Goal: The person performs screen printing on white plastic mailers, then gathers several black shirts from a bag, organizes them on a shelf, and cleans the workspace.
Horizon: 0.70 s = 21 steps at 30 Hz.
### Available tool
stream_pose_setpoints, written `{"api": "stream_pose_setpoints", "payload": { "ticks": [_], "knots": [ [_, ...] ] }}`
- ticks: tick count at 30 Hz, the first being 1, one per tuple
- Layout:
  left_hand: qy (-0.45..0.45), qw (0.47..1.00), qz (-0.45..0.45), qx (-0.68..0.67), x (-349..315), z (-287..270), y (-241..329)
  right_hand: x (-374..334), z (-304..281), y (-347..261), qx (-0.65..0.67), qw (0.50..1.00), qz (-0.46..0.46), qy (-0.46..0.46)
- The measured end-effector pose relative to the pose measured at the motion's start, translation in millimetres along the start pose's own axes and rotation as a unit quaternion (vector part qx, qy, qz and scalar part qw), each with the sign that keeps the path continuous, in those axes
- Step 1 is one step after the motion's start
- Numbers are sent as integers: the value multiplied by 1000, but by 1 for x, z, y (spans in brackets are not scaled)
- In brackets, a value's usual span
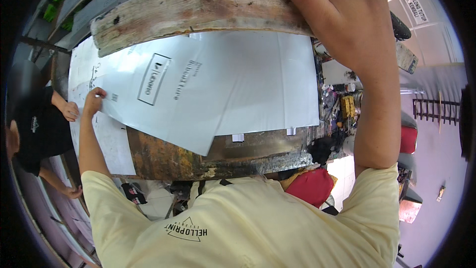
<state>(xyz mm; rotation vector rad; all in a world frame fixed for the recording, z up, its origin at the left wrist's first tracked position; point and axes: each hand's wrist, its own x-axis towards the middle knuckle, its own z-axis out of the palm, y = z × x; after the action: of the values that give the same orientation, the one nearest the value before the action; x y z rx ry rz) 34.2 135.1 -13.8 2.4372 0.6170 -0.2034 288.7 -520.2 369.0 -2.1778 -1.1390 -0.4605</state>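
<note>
My left hand [94, 100] pinches the left edge of a white glossy sheet [198, 111] with dark print, perhaps a plastic bag. That sheet lies aslant, one corner pointing toward me, over another white sheet [292, 84] on the work board. My right hand [339, 17] grips the right part of a thick, stained wooden bar [198, 10], which looks like one side of a frame, raised above the sheets. The thumb rests on the bar's near face; the other fingers are partly cut off at the top edge.
Paint-stained wood [163, 154] borders the board's near side, with two small white tabs [238, 138] on it. Ink-smeared clutter [342, 109] sits at the right. A person in a black shirt [42, 124] stands at the left. Below the board hangs red cloth [311, 188].
</note>
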Motion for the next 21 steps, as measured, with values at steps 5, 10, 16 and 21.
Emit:
{"api": "stream_pose_setpoints", "payload": {
  "ticks": [5, 10, 16, 21],
  "knots": [
    [370, 803, 90, 459, 15, 77, 172, -1, -9, -7, -16, 997, 61, -41],
    [-38, 925, 373, 62, -133, 316, 399, -20, 19, -19, -151, 988, 34, 19],
    [-114, 887, 425, 137, -200, 398, 455, -40, 12, -14, -141, 990, 16, 11],
    [76, 957, 201, -197, -182, 286, 459, -60, 23, -12, -196, 971, -79, 114]
  ]
}}
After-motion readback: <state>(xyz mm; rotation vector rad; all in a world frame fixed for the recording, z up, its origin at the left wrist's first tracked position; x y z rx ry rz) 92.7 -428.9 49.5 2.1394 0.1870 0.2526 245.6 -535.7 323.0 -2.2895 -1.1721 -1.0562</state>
